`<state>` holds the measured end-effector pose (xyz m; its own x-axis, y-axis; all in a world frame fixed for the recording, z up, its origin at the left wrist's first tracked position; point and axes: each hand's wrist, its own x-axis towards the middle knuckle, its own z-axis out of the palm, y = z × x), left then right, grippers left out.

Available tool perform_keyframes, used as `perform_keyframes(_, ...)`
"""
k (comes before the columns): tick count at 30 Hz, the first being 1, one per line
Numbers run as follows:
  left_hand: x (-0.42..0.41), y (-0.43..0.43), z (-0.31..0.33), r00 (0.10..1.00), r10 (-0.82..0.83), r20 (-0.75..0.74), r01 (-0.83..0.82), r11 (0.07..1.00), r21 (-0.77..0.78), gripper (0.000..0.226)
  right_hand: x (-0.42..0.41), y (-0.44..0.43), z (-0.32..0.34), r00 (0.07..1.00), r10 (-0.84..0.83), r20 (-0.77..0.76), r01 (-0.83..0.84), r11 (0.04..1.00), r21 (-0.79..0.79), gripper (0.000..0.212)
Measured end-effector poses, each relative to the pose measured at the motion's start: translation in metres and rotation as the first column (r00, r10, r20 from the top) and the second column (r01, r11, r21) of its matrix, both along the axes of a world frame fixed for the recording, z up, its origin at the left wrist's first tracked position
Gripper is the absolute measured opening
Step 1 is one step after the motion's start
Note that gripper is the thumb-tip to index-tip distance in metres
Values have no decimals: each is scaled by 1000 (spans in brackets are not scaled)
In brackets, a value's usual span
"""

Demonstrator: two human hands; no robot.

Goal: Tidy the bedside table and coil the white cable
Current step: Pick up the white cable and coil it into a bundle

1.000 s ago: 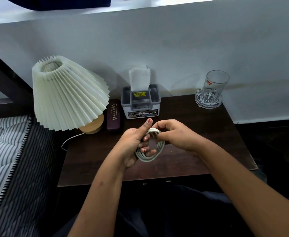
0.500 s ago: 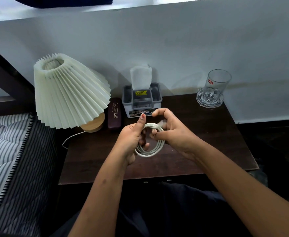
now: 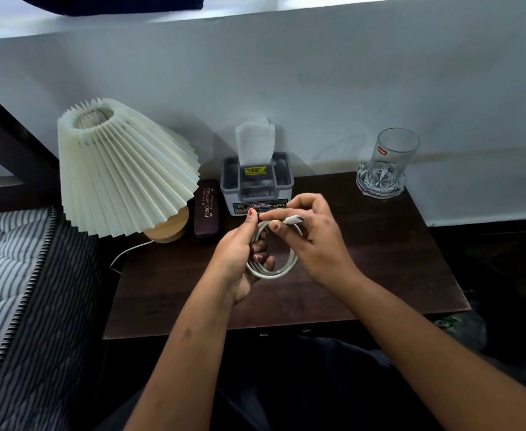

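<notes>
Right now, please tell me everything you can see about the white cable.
The white cable is a thin, smooth cord, plastic by its look, wound into several round loops. It is held in the air above the dark bedside table, not resting on it. The left hand grips the loops on their left side, with fingers passing through the coil. The right hand pinches the free end, where a white connector points to the right.

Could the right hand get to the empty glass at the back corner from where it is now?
Probably yes. The glass stands alone at the table's back right corner, with bare tabletop between it and the right hand. But that hand is pinching the white cable end, so it must let go first.
</notes>
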<state>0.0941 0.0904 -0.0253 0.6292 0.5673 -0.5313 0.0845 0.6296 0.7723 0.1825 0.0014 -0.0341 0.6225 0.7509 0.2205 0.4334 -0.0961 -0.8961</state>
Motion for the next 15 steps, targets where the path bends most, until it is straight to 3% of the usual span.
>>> perform_keyframes(3, 2, -1, 0, 1000, 6, 1, -6, 999, -44, 35, 2, -2, -1, 942, -109, 317, 103, 994, 35, 15)
perform_keyframes(5, 3, 0, 0, 1000, 10, -12, -11, 998, -66, 37, -1, -3, 0, 906, -128, 404, 106, 991, 77, 15)
perform_keyframes(15, -1, -1, 4, 995, -72, 64, 75, 996, -39, 40, 0, -5, 1, 906, -209, 368, 161, 975, 156, 17)
